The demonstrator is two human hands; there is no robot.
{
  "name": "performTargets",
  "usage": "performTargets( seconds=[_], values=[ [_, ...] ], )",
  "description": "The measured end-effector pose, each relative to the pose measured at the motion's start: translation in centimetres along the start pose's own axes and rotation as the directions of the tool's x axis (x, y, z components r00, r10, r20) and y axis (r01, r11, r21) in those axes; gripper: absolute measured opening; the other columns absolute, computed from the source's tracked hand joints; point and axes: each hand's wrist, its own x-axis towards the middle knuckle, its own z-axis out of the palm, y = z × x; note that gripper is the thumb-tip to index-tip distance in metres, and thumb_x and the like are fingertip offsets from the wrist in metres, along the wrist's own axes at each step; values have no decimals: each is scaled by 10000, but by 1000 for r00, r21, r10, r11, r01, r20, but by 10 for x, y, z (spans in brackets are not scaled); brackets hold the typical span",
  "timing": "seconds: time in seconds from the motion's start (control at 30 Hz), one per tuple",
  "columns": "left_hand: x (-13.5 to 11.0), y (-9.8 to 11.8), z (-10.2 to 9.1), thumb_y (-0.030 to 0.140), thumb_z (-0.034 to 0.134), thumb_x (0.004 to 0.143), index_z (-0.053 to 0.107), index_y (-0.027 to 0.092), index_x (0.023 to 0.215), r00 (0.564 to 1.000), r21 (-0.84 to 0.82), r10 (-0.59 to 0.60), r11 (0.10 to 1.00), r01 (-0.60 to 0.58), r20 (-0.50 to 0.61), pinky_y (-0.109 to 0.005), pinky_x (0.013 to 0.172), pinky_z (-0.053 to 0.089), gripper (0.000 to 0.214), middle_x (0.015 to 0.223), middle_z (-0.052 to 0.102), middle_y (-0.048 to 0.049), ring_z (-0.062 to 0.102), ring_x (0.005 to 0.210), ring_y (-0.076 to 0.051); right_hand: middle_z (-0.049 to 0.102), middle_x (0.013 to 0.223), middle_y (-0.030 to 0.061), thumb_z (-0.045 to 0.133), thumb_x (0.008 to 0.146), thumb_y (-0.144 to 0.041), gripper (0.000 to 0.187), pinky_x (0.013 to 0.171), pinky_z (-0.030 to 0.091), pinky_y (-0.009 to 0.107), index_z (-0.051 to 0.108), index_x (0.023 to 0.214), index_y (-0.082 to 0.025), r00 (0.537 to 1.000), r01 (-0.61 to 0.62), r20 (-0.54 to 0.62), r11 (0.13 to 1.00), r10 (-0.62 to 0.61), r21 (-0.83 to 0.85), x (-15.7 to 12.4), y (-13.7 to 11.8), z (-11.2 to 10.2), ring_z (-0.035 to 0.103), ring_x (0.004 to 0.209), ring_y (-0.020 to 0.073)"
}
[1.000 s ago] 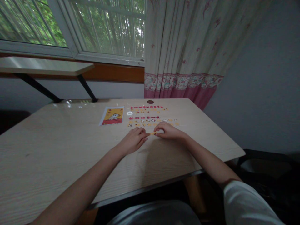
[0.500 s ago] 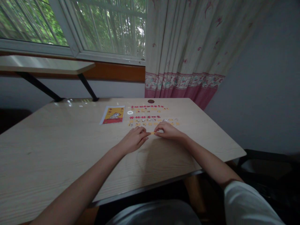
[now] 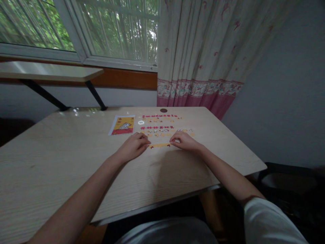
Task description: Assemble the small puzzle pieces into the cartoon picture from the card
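A narrow yellow strip of joined jigsaw puzzle pieces (image 3: 160, 145) with dark red marks near both ends lies on the table in front of me. At its left end are the bent, closed fingertips of my left hand (image 3: 135, 145). My right hand (image 3: 185, 141) pinches at the right end, thumb and index finger together. Just beyond my hands, loose yellow and white puzzle pieces (image 3: 162, 134) are laid out in rows. Farther back run rows of red pieces (image 3: 157, 127). A picture sheet (image 3: 123, 125) showing a white animal on yellow and red lies left of the pieces.
The pale wooden table (image 3: 76, 162) has a round brown disc (image 3: 164, 110) near its back edge. A raised shelf (image 3: 50, 72) on black legs stands at the back left. Behind are a window and a long curtain (image 3: 198, 67); a dark chair (image 3: 286, 176) is at the right.
My left hand has moved left and slightly up, away from the right hand. The yellow strip now shows in full between them; before, only a small bit showed between the fingertips.
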Motion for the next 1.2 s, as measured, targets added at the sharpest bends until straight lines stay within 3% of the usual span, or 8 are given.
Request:
performTargets(
  seconds=[0.57,0.83,1.07,1.2],
  values=[
    [3,10,-3,230,503,862,699,178,923,1000,-88,20,996,-19,8,-341,807,441,212,924,592,-87,533,895,-205,682,841,49,590,827,-218,101,813,410,286,680,831,-172,999,-35,-5,998,34,-54,2,-2,7,583,841,161],
    [3,3,4,226,489,870,698,174,934,1000,-61,-6,998,5,-19,-345,809,443,225,917,600,-92,532,888,-210,669,819,53,587,827,-219,109,770,414,272,680,838,-164,997,-68,-40,996,66,-59,6,2,13,578,815,151],
    [3,6,4,155,462,850,682,170,1003,1000,-63,12,998,-13,-17,-347,822,445,269,945,588,-100,528,906,-212,678,875,54,545,860,-229,144,828,407,292,677,871,-173,998,-10,-66,998,7,-60,6,1,13,577,865,155],
    [3,9,2,83,427,822,697,169,983,1000,-77,26,997,-27,-14,-345,813,448,325,939,581,-104,529,903,-211,673,869,64,555,861,-240,155,825,406,295,690,877,-166,999,42,-19,998,-43,-54,5,-5,11,577,849,153]
  ],
)
